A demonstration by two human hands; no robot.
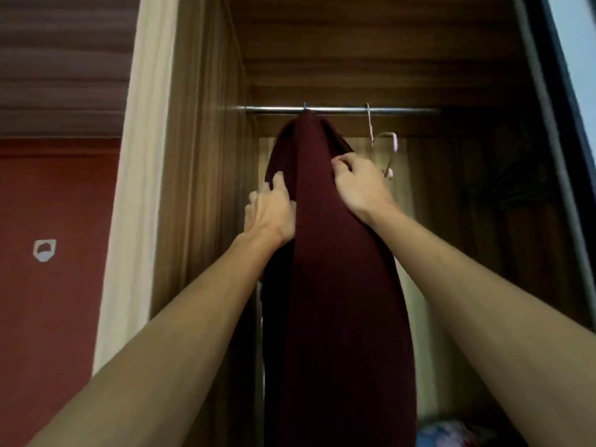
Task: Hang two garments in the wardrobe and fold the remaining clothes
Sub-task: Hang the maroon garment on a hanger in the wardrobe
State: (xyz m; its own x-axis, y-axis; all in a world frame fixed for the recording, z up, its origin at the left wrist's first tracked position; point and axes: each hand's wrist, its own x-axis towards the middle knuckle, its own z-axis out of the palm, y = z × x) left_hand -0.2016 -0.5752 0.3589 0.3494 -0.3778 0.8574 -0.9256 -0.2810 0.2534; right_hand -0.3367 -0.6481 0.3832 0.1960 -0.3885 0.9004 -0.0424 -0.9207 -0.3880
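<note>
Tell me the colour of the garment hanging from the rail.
The garment is plain dark maroon, seen best in the head view.

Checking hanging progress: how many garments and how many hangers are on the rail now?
Garments: 1, the maroon garment
Hangers: 2, the blue-hooked hanger under it and the empty pink hanger
Total: 3

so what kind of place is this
Most likely a bedroom, at an open wooden wardrobe: a maroon garment hangs from its metal rail, with a pink hanger beside it.
</note>
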